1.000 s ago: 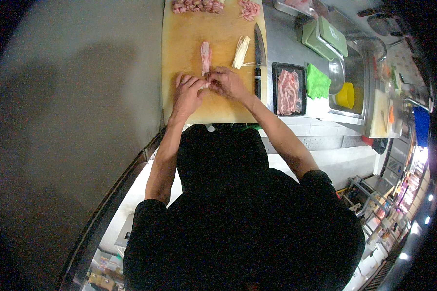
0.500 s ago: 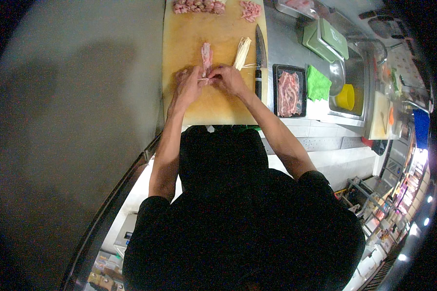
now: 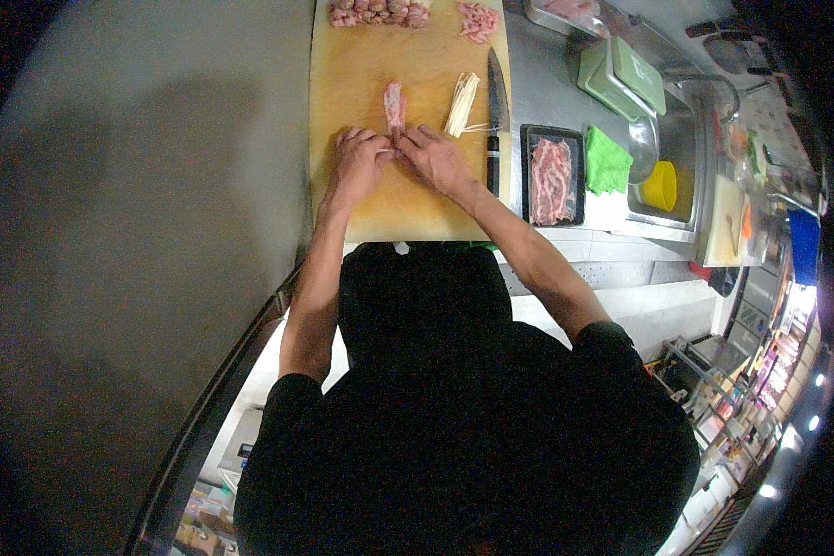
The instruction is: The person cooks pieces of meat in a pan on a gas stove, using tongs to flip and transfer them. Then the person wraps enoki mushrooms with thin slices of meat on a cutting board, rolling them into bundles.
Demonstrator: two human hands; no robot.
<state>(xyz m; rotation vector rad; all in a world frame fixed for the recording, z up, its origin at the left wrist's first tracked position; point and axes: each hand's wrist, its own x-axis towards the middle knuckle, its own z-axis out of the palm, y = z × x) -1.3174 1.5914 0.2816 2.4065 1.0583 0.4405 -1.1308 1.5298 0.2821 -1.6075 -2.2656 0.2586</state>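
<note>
A narrow slice of raw pink meat (image 3: pixel 395 104) lies lengthwise on the yellowed cutting board (image 3: pixel 380 208). At its near end, my left hand (image 3: pixel 358 165) and my right hand (image 3: pixel 434 162) come together, fingers bent and pinching the meat from both sides. A little white shows between the fingers; the fingers hide most of that end. To the right of my right hand rests a bunch of thin pale strands, like enoki mushrooms (image 3: pixel 461 105). Beside it, along the board's right edge, lies a knife (image 3: pixel 498 93) with a black handle, its tip pointing away.
Several meat rolls (image 3: pixel 380 13) sit in rows at the board's far end, beside small meat pieces (image 3: pixel 478 22). Right of the board are a black tray of sliced meat (image 3: pixel 551 181), a green cloth (image 3: pixel 609 159), green containers (image 3: pixel 621 79) and a sink holding a yellow cup (image 3: pixel 659 186).
Both hands have turned flatter over the near end of the slice, the fingers now bent closer together. The white strands that showed between them are mostly covered. The other things have not moved.
</note>
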